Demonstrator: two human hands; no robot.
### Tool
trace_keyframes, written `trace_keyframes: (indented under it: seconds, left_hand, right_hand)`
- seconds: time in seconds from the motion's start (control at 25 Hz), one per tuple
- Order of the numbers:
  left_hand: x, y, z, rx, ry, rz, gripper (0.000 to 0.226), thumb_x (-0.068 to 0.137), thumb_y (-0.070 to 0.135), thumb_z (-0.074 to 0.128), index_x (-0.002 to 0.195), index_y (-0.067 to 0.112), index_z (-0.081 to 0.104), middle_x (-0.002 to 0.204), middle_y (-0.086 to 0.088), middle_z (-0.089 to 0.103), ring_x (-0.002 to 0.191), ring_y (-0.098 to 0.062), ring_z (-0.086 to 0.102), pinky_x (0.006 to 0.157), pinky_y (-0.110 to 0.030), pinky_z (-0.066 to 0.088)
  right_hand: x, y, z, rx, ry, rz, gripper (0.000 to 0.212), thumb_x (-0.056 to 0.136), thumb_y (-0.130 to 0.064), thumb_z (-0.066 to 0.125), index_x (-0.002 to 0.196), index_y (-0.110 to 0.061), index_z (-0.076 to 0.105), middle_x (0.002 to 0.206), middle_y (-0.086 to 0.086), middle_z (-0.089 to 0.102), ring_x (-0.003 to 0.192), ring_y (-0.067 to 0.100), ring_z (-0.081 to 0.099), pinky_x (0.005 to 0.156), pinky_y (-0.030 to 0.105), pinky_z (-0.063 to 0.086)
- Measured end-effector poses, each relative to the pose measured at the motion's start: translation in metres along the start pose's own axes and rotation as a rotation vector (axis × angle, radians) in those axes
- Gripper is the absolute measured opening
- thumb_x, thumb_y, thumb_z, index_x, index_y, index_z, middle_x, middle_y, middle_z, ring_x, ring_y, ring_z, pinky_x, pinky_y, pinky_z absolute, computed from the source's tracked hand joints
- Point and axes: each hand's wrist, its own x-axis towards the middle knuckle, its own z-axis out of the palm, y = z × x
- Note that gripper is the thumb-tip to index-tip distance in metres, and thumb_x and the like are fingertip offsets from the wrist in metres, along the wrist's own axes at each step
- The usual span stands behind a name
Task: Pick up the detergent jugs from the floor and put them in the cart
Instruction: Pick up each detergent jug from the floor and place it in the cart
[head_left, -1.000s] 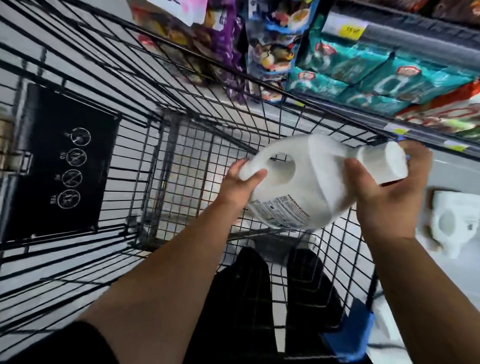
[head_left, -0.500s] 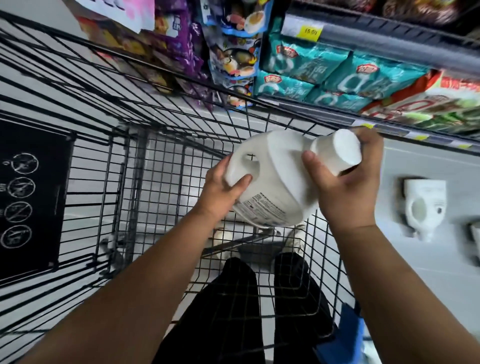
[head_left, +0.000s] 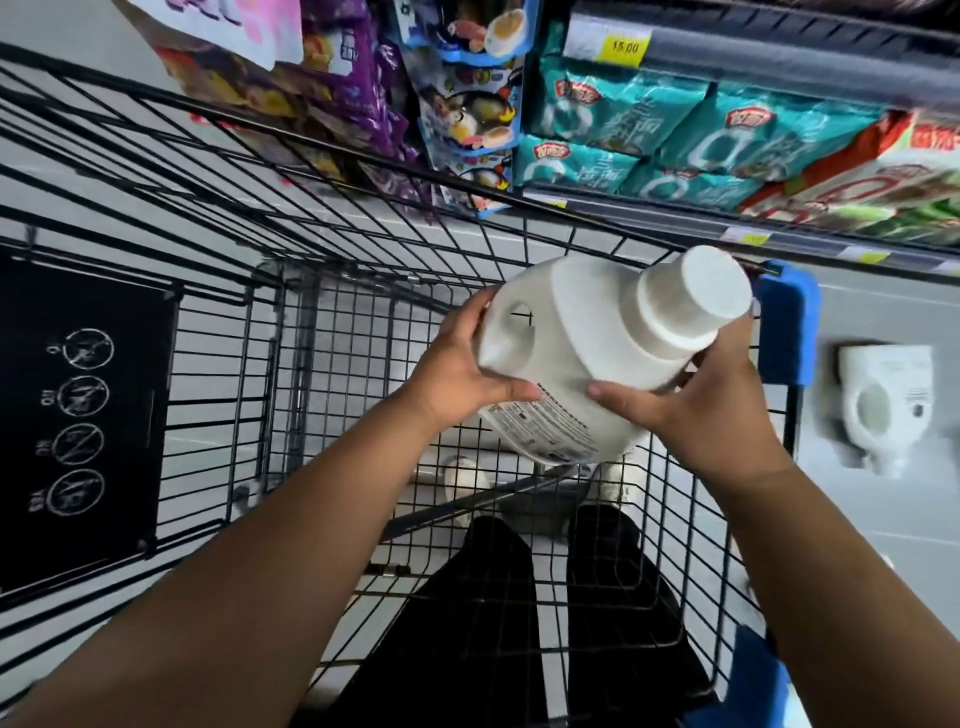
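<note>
Both left hand (head_left: 460, 371) and right hand (head_left: 719, 410) grip jug (head_left: 587, 338), seemingly above cart (head_left: 787, 322).

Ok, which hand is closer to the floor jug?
Right. The right hand holds the carried jug on the side toward the floor jug; left hand holds its far side.

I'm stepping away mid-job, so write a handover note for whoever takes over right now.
Left hand grips the detergent jug at its handle side. Right hand grips it just below the cap.
The jug is tilted above the cart basket, not yet set down.
A second jug lies on the floor to the right of the cart.
Done: one jug lifted. Left: lower it in, then fetch the second jug.
</note>
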Motion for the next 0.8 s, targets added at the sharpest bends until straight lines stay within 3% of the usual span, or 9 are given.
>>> trace_keyframes:
  seconds: [0.16,0.28,0.36,0.44,0.48,0.56,0.64,0.72,0.8]
  left_hand:
    - [-0.005,-0.003,0.008,-0.031,0.005,-0.005,0.117,0.057,0.019,0.094,0.150,0.031,0.025,0.145,0.002,0.043,0.129,-0.011,0.040,0.098,-0.019,0.040]
    - [-0.011,-0.005,0.017,-0.084,0.037,-0.029,0.113,0.061,0.009,0.091,0.149,0.026,0.023,0.124,0.014,0.049,0.106,0.006,0.050,0.076,0.000,0.043]
    - [-0.014,-0.007,0.025,-0.109,0.073,-0.047,0.111,0.062,0.009,0.091,0.149,0.024,0.022,0.117,0.022,0.047,0.098,0.014,0.047,0.068,0.003,0.042]
    - [-0.016,-0.009,0.031,-0.097,0.092,-0.052,0.115,0.059,0.019,0.093,0.148,0.024,0.020,0.121,0.021,0.048,0.105,0.009,0.051,0.083,-0.004,0.046]
    - [-0.017,-0.011,0.033,-0.078,0.091,-0.050,0.118,0.056,0.025,0.093,0.148,0.025,0.021,0.126,0.017,0.049,0.113,0.000,0.052,0.092,-0.012,0.046]
    - [-0.022,-0.013,0.034,-0.012,0.083,-0.036,0.118,0.052,0.031,0.094,0.145,0.023,0.022,0.128,0.017,0.048,0.120,-0.009,0.050,0.095,-0.013,0.043]
    - [-0.028,-0.015,0.033,0.085,0.053,-0.018,0.117,0.053,0.031,0.095,0.144,0.022,0.022,0.127,0.018,0.046,0.120,-0.009,0.048,0.095,-0.013,0.042]
    - [-0.036,-0.017,0.031,0.197,0.021,-0.016,0.118,0.054,0.035,0.095,0.144,0.022,0.021,0.132,0.008,0.048,0.123,-0.014,0.047,0.101,-0.028,0.043]
    - [-0.045,-0.020,0.026,0.269,0.020,-0.026,0.116,0.055,0.036,0.094,0.144,0.021,0.022,0.134,0.001,0.053,0.122,-0.021,0.052,0.101,-0.037,0.046]
  right_hand:
    - [-0.004,-0.004,-0.007,-0.010,-0.005,-0.085,0.097,0.055,-0.037,0.088,0.133,-0.028,0.032,0.119,-0.034,0.046,0.109,-0.015,0.047,0.090,0.008,0.044]
    - [0.004,-0.008,-0.014,-0.046,-0.041,-0.135,0.090,0.059,-0.027,0.090,0.131,-0.030,0.036,0.116,-0.038,0.045,0.104,-0.022,0.046,0.087,0.004,0.042]
    - [0.012,-0.011,-0.020,-0.052,-0.107,-0.133,0.089,0.061,-0.027,0.089,0.131,-0.038,0.036,0.114,-0.043,0.046,0.104,-0.023,0.045,0.089,0.004,0.041]
    - [0.013,-0.010,-0.024,-0.040,-0.157,-0.122,0.089,0.062,-0.026,0.089,0.126,-0.049,0.032,0.112,-0.051,0.044,0.109,-0.022,0.044,0.096,0.009,0.040]
    - [0.010,-0.007,-0.025,-0.034,-0.167,-0.107,0.090,0.061,-0.026,0.089,0.124,-0.051,0.031,0.113,-0.052,0.043,0.111,-0.021,0.043,0.100,0.014,0.040]
    - [-0.002,0.000,-0.027,-0.024,-0.178,-0.104,0.092,0.059,-0.025,0.092,0.125,-0.051,0.033,0.118,-0.050,0.041,0.116,-0.019,0.040,0.106,0.023,0.038]
    - [-0.017,0.008,-0.026,-0.047,-0.200,-0.128,0.093,0.057,-0.023,0.092,0.129,-0.044,0.037,0.125,-0.039,0.041,0.118,-0.020,0.037,0.107,0.017,0.034]
    - [-0.030,0.012,-0.024,-0.092,-0.256,-0.132,0.093,0.057,-0.019,0.093,0.131,-0.034,0.039,0.127,-0.020,0.044,0.116,-0.022,0.036,0.102,0.004,0.028]
    - [-0.041,0.014,-0.017,-0.141,-0.327,-0.148,0.091,0.057,-0.025,0.093,0.132,-0.032,0.042,0.132,-0.007,0.046,0.121,-0.007,0.038,0.106,0.009,0.027]
